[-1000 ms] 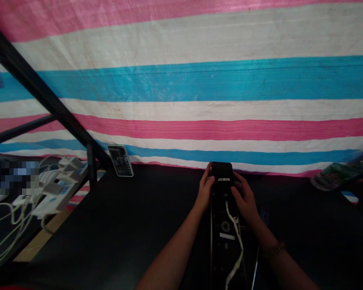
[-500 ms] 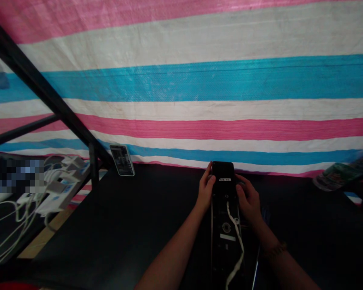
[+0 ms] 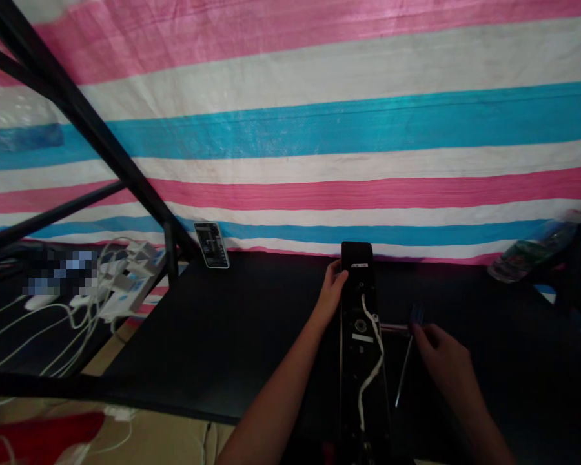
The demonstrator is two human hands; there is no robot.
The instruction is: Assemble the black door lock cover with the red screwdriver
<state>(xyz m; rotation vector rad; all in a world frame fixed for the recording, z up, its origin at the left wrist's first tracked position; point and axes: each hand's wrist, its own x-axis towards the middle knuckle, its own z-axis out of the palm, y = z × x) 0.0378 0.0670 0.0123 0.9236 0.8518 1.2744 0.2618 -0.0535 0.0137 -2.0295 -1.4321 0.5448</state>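
Observation:
A long black panel-like device (image 3: 351, 374) stretches away from me, with a round fitting, small white labels and a pale twisted cord (image 3: 378, 352) along its face. My left hand (image 3: 330, 296) grips its far left edge, thumb on top and the other fingers partly hidden behind. To the right is a screwdriver (image 3: 403, 374) with a bluish handle and a thin metal shaft pointing toward me. The fingers of my right hand (image 3: 443, 361) are closed on it where handle and shaft meet. A thin pale rod (image 3: 394, 329) lies between the device and the screwdriver; its kind is unclear.
A phone (image 3: 213, 245) leans at the back of the black table (image 3: 252, 310). White power strips (image 3: 130, 290) and tangled cables sit at left behind a black metal frame (image 3: 97, 135). A plastic bottle (image 3: 510, 261) lies at back right. A striped sheet (image 3: 319, 142) hangs behind.
My right hand has left the device's right edge and moved right onto the screwdriver. My left hand keeps its hold. The view has shifted, showing more floor at lower left.

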